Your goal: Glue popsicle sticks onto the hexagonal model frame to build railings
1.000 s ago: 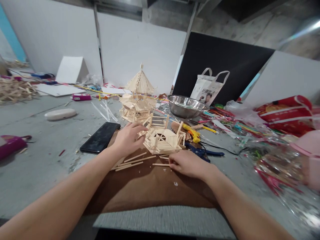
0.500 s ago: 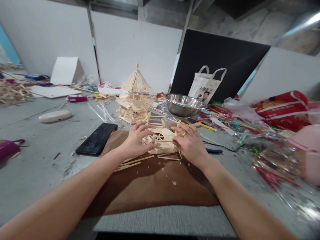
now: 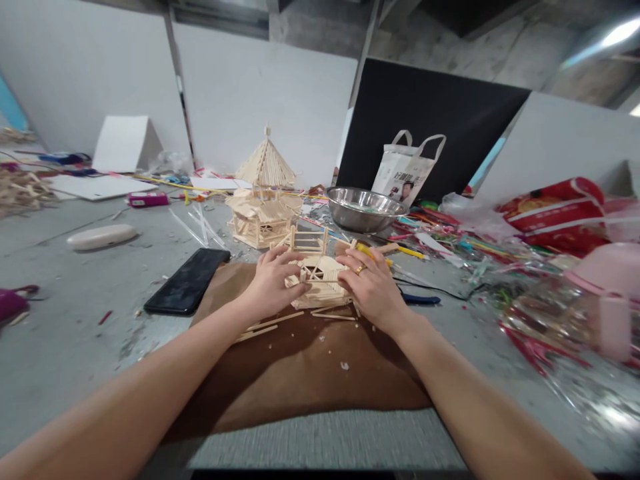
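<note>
A low model of thin wooden sticks (image 3: pixel 325 293), with a small upright railing at its back, rests on a brown cloth (image 3: pixel 310 380). My left hand (image 3: pixel 270 283) has its fingers curled round the left side of the model. From the right, my right hand (image 3: pixel 375 287), with a ring on one finger, grips the model's other side. A thin stick spans the front between the fingertips; the exact finger contact is partly hidden. Loose sticks (image 3: pixel 263 331) lie on the cloth near my left wrist. Behind stands a tiered stick pavilion (image 3: pixel 265 167) with a pointed roof.
A black phone (image 3: pixel 187 283) and a white oval case (image 3: pixel 103 237) lie to the left. At the back are a steel bowl (image 3: pixel 365 217) and a white tote bag (image 3: pixel 400 173). Plastic scraps, a blue-handled tool (image 3: pixel 421 300) and a pink container (image 3: pixel 605 287) are on the right.
The whole view has shifted slightly, so things appear a little further left. Both hands remain at the sides of the stick model, with little visible change in their grip.
</note>
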`<state>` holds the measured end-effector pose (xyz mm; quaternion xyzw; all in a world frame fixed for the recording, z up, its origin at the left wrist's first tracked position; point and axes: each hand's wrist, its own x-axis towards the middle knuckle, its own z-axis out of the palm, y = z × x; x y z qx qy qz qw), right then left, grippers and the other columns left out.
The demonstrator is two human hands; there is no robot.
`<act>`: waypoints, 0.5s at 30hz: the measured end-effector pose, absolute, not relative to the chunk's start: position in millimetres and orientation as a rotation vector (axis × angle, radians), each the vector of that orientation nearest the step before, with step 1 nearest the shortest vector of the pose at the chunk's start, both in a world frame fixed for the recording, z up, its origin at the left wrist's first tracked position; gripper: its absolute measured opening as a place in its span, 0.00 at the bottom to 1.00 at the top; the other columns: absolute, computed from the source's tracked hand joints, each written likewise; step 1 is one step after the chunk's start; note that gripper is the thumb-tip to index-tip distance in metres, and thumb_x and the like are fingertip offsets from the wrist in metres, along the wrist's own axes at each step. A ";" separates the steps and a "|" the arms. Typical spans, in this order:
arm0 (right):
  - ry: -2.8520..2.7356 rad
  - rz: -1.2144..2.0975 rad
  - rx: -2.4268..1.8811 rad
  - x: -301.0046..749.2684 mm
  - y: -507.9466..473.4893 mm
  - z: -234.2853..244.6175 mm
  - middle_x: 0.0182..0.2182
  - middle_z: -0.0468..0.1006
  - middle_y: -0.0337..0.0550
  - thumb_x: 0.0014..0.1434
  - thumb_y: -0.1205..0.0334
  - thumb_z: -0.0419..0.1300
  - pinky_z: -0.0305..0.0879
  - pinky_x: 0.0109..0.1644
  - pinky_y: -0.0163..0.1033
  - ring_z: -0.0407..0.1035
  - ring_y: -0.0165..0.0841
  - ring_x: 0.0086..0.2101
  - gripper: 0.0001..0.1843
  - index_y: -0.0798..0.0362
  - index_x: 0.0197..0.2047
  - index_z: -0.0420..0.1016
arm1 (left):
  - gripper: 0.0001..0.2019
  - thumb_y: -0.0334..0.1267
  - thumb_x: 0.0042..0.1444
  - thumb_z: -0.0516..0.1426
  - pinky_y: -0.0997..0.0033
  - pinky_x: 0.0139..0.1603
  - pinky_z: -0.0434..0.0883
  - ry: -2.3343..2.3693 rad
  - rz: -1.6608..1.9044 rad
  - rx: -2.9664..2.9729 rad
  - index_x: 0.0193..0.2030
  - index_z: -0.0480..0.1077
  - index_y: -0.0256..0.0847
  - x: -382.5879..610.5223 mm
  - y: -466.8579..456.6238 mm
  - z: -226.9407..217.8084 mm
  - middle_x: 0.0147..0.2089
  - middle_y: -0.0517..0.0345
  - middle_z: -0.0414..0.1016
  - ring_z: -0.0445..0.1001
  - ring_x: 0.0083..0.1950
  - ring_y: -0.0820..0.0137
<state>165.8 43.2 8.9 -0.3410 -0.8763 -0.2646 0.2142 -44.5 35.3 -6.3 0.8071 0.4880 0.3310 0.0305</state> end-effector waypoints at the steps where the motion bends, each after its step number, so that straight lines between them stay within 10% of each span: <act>1: -2.429 -0.700 -0.951 166.0 43.6 8.7 0.45 0.71 0.39 0.56 0.66 0.49 0.42 0.56 0.49 0.56 0.36 0.50 0.09 0.53 0.30 0.69 | 0.09 0.44 0.47 0.54 0.53 0.54 0.52 1.501 1.016 2.506 0.29 0.71 0.43 -44.5 35.4 -6.1 0.50 0.59 0.67 0.52 0.56 0.59; 15: -2.455 -0.256 -0.935 169.6 44.8 8.1 0.47 0.67 0.49 0.52 0.58 0.54 0.49 0.53 0.46 0.57 0.37 0.48 0.21 0.56 0.49 0.61 | 0.09 0.42 0.49 0.52 0.52 0.54 0.53 1.520 1.022 2.599 0.28 0.70 0.41 -61.1 40.5 -4.0 0.48 0.56 0.68 0.54 0.55 0.60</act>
